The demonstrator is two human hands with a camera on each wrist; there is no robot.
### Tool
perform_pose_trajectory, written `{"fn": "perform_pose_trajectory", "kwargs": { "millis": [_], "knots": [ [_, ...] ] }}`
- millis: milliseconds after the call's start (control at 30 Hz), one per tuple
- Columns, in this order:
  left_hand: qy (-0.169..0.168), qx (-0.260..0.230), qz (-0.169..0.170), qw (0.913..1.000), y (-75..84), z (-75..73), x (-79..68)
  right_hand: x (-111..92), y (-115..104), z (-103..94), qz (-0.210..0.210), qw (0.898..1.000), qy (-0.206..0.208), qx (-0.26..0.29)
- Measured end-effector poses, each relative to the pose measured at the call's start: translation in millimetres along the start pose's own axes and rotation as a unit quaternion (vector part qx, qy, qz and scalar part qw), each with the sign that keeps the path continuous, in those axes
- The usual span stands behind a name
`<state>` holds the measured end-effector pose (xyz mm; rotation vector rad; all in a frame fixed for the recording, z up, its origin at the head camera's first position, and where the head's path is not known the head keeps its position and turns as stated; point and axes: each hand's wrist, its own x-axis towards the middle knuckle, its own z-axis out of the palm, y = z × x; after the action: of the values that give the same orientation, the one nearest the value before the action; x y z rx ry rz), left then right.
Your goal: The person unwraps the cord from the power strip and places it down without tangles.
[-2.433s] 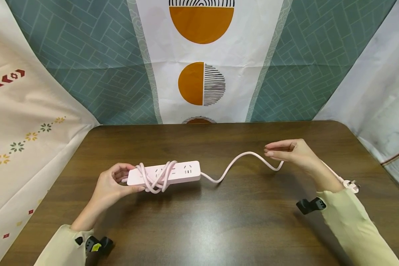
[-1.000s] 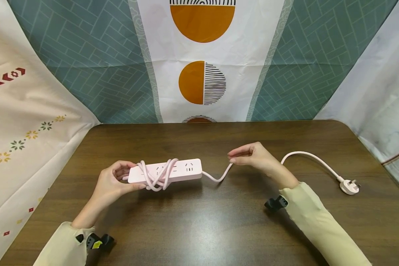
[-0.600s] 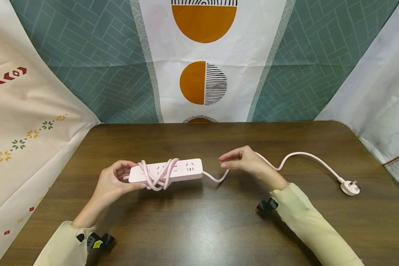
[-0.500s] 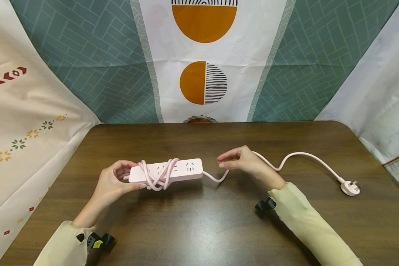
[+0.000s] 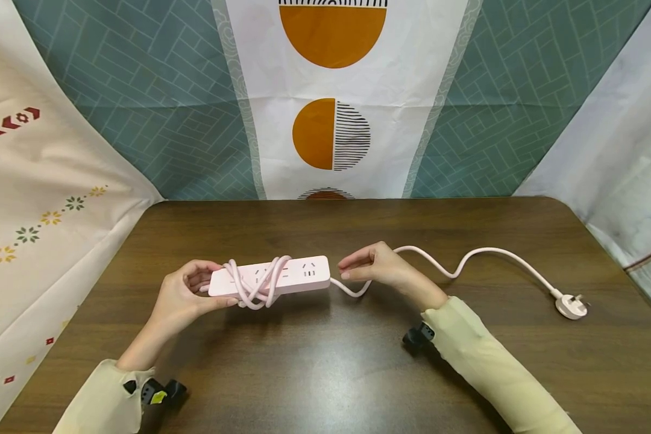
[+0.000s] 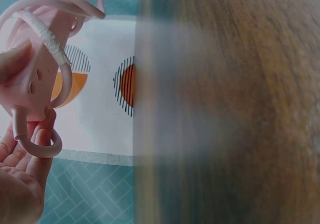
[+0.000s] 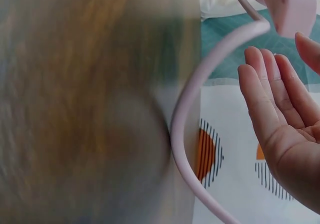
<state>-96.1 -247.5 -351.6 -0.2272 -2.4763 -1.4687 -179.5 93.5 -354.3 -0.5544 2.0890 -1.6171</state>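
A pale pink power strip (image 5: 306,274) hangs tilted over the table, part of its cord (image 5: 273,277) wound in loops about its left half. My left hand (image 5: 181,298) grips its left end between thumb and fingers; the left wrist view shows the thumb (image 6: 15,59) on one side of the strip. Just off the strip's right end is my right hand (image 5: 377,265), fingers relaxed and holding nothing. In the right wrist view the cord (image 7: 182,114) passes beside the fingers (image 7: 262,92), apart from them. From the strip the cord runs behind the right hand.
The loose cord waves rightward across the brown wooden table (image 5: 325,361) to a plug (image 5: 571,305) lying prongs up near the right side. Behind the table's far edge hangs a patterned cloth (image 5: 195,120). A cream cloth (image 5: 59,241) borders the left.
My right hand has moved left along the cord from near the plug to the strip's right end, uncovering the cord and plug. The left hand and strip have barely moved.
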Motion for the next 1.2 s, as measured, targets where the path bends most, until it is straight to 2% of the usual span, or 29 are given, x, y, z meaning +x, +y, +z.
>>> {"fn": "perform_pose_trajectory", "kwargs": {
  "millis": [267, 567, 867, 1200],
  "knots": [
    [-0.001, 0.0, -0.001, 1.0, 1.9, -0.3, 1.3, 5, 2, 11.1, 0.002, 1.0, -0.014, -0.001],
    [0.002, -0.001, 0.004, 1.0, 2.1, -0.5, 2.5, 7, 5, 18.2, 0.039, 0.998, -0.046, 0.021],
    [0.008, 0.003, -0.005, 1.0, 0.9, 0.0, 1.9, 4, 5, 18.2, 0.03, 0.997, -0.071, 0.012],
    [0.014, 0.013, -0.011, 0.9998, 0.1, 0.9, 1.5, -4, 5, 17.4, 0.024, 0.997, -0.075, 0.006]
  ]
}}
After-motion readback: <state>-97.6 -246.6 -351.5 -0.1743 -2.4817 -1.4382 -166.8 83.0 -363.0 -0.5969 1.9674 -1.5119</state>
